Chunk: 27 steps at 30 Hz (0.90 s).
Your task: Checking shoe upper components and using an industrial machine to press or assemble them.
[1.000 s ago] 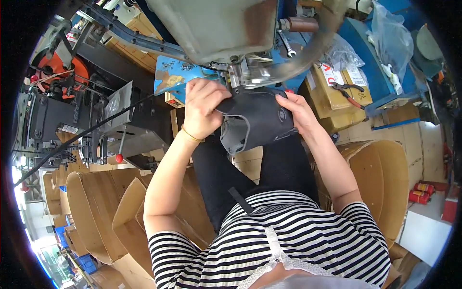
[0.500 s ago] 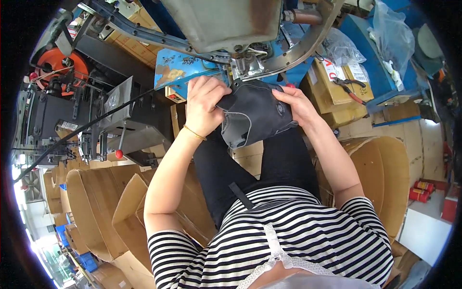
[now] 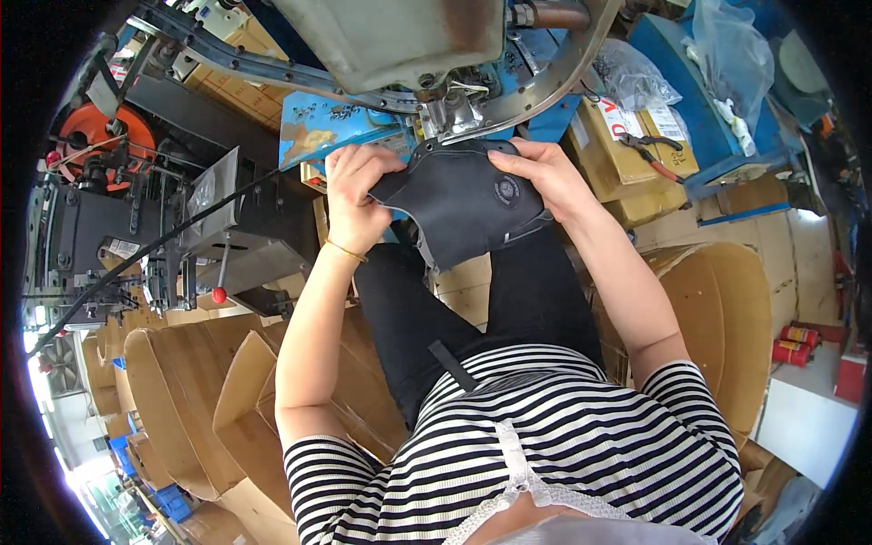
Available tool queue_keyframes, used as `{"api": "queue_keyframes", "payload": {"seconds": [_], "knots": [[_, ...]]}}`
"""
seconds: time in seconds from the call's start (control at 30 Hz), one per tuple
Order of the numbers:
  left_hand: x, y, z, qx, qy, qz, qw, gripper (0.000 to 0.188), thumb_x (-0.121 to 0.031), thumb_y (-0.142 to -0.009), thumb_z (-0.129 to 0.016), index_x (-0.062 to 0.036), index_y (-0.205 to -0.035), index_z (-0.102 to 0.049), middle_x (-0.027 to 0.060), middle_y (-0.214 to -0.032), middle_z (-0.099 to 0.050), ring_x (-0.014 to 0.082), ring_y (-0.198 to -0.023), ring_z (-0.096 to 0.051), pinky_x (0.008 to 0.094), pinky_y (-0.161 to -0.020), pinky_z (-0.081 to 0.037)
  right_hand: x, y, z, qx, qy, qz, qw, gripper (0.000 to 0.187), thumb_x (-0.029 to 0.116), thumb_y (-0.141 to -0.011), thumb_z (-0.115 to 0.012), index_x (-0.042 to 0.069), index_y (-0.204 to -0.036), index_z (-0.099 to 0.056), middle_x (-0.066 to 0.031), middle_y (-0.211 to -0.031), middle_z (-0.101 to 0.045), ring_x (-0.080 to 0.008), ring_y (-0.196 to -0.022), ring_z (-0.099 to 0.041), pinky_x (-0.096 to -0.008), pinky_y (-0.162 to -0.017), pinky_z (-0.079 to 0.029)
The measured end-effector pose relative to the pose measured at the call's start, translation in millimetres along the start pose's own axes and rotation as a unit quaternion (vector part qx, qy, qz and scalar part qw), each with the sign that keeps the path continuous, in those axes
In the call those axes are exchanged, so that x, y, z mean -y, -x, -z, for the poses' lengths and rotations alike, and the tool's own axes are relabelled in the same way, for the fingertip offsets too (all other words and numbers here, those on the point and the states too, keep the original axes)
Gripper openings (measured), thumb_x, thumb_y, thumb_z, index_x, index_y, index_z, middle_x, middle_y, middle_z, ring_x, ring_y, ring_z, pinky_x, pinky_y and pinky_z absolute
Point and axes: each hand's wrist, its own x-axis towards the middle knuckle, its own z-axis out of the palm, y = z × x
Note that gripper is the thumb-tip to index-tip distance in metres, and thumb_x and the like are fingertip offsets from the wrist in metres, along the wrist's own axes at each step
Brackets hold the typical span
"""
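A black shoe upper (image 3: 454, 204) is stretched between my hands below the metal head of a machine (image 3: 451, 116). It has a round emblem on its right side and holes along its far edge. My left hand (image 3: 357, 195) pinches its left edge, fingers curled. On the far right edge, my right hand (image 3: 549, 180) grips it with the thumb on top; the fingers underneath are partly hidden. The upper's far edge lies right at the machine head, and I cannot tell whether they touch.
A blue machine table (image 3: 327, 132) holds loose small metal parts. Pliers (image 3: 654, 154) rest on a cardboard box (image 3: 627, 163) to the right. Large open cartons (image 3: 182, 391) flank my legs. At left stands a dark machine with a red-knobbed lever (image 3: 221, 293).
The upper has been spread flatter, so its grey inner side is mostly hidden. Both hands have shifted left in the picture, the left one more, with the far edge still at the machine head.
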Motion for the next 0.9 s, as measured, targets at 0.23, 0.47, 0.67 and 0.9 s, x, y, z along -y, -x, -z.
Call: {"api": "queue_keyframes", "payload": {"seconds": [0.23, 0.47, 0.67, 0.9], "knots": [[-1.7, 7.8, -2.3, 0.004, 0.009, 0.000, 1.000, 0.037, 0.008, -0.051, -0.056, -0.0041, -0.085, -0.065, 0.0076, -0.089, -0.064, 0.0277, -0.090, -0.059, 0.0352, -0.089, -0.036, -2.6, 0.1, -0.4, 0.006, 0.025, -0.035, 0.999, 0.026, 0.021, -0.086, -0.074, -0.002, -0.096, -0.070, -0.0046, -0.081, -0.070, -0.0085, -0.065, -0.064, -0.0218, -0.060, -0.051], [-2.9, 10.1, -3.1, 0.004, 0.016, 0.016, 1.000, 0.037, 0.008, -0.050, -0.054, -0.0028, -0.085, -0.065, 0.0077, -0.090, -0.064, 0.0280, -0.091, -0.059, 0.0343, -0.090, -0.036, -3.2, -0.1, -1.2, 0.006, 0.019, -0.036, 0.999, 0.026, 0.022, -0.086, -0.074, -0.002, -0.096, -0.070, -0.0044, -0.082, -0.070, -0.0082, -0.066, -0.064, -0.0217, -0.060, -0.051], [0.5, 10.1, -5.0, -0.010, 0.002, 0.012, 1.000, 0.024, -0.004, -0.062, -0.072, -0.0079, -0.084, -0.065, 0.0034, -0.089, -0.065, 0.0239, -0.089, -0.060, 0.0356, -0.088, -0.036, 0.8, 1.9, -2.2, -0.006, 0.041, -0.021, 0.999, 0.025, 0.020, -0.085, -0.075, -0.003, -0.094, -0.069, -0.0045, -0.082, -0.069, -0.0082, -0.067, -0.063, -0.0227, -0.060, -0.051], [13.0, 20.3, -1.7, -0.022, 0.025, 0.067, 0.997, 0.024, -0.004, -0.062, -0.071, -0.0076, -0.085, -0.067, 0.0048, -0.090, -0.065, 0.0241, -0.092, -0.060, 0.0349, -0.090, -0.036, 9.4, -4.9, -17.5, -0.035, 0.139, 0.029, 0.989, 0.028, 0.022, -0.083, -0.075, -0.006, -0.086, -0.070, -0.0061, -0.075, -0.069, -0.0088, -0.062, -0.061, -0.0238, -0.056, -0.049]]}}
